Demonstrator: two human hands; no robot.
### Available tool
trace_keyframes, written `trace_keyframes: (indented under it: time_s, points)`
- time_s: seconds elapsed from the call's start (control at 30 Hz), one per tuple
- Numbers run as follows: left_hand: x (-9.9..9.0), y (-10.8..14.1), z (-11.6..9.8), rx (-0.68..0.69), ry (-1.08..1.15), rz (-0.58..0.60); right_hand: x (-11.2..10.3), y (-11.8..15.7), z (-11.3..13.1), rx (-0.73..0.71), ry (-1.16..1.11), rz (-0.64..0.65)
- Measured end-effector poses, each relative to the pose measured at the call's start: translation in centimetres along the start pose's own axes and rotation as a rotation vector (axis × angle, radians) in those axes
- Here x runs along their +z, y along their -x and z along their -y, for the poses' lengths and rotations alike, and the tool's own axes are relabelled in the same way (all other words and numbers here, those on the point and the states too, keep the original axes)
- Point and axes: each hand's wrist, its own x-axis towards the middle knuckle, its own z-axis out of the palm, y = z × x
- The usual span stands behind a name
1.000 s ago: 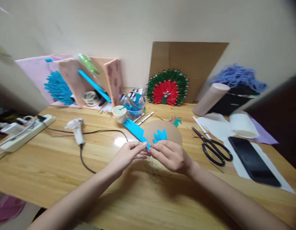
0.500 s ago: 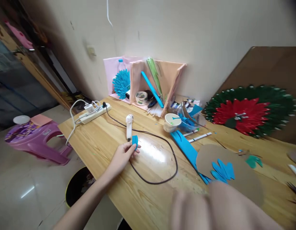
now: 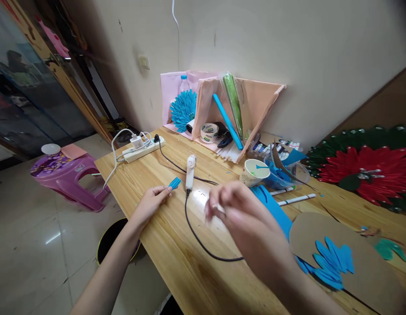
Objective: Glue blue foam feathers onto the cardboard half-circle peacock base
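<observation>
My left hand, above the left part of the wooden table, pinches a small folded blue strip between thumb and fingers. Just right of the strip lies a white corded tool, perhaps a glue gun, its dark cord looping toward the front. My right hand hangs over the middle of the table with curled fingers, smeared by motion; whether anything is in them does not show. Several blue petal-shaped pieces lie on a round cardboard disc, to the right of my right forearm.
A power strip sits at the table's left edge. Behind are a paper cup, a plastic tub, white pens and a peach fabric box. A red and green flower stands right. A purple stool is left.
My right hand has moved from the front right, near the blue pieces, to the middle of the table. My left hand still holds the blue strip, now tilted sideways. The view has shifted.
</observation>
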Motion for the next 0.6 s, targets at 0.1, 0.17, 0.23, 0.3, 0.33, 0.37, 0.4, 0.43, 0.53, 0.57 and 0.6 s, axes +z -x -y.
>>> trace_keyframes:
  time_s: [0.1, 0.17, 0.23, 0.3, 0.33, 0.37, 0.4, 0.43, 0.53, 0.57, 0.6]
  points:
    - [-0.6, -0.3, 0.5, 0.012, -0.01, -0.062, -1.5, -17.3, -0.2, 0.443, -0.032, -0.154]
    - [-0.8, -0.5, 0.7, 0.016, -0.021, -0.09, -0.7, -22.6, 0.0, 0.583, -0.005, -0.127]
    - [-0.9, -0.6, 0.8, 0.024, -0.037, -0.108, 0.7, -24.2, 0.0, 0.634, 0.024, -0.097]
    - [-0.9, -0.6, 0.8, 0.039, -0.042, -0.12, 1.8, -24.3, -0.3, 0.643, 0.058, -0.059]
    - [-0.9, -0.7, 0.8, 0.046, -0.037, -0.13, 2.2, -24.2, -0.6, 0.64, 0.076, -0.03]
    - [-0.9, -0.7, 0.8, 0.053, -0.028, -0.143, 2.4, -24.1, -0.8, 0.639, 0.095, -0.002]
    - [-0.9, -0.8, 0.9, 0.054, -0.017, -0.159, 2.4, -24.1, -0.9, 0.642, 0.109, 0.018]
    - [-1.0, -0.9, 1.0, 0.051, -0.004, -0.173, 2.4, -24.2, -0.9, 0.652, 0.113, 0.023]
    - [-1.0, -1.0, 1.3, 0.032, 0.042, -0.194, 1.5, -23.7, -0.2, 0.685, 0.026, -0.053]
    - [-1.0, -1.1, 1.4, 0.027, 0.057, -0.194, 1.0, -23.3, 0.3, 0.676, -0.042, -0.074]
    - [-0.9, -1.1, 1.4, 0.025, 0.07, -0.195, 0.5, -22.7, 0.9, 0.648, -0.121, -0.091]
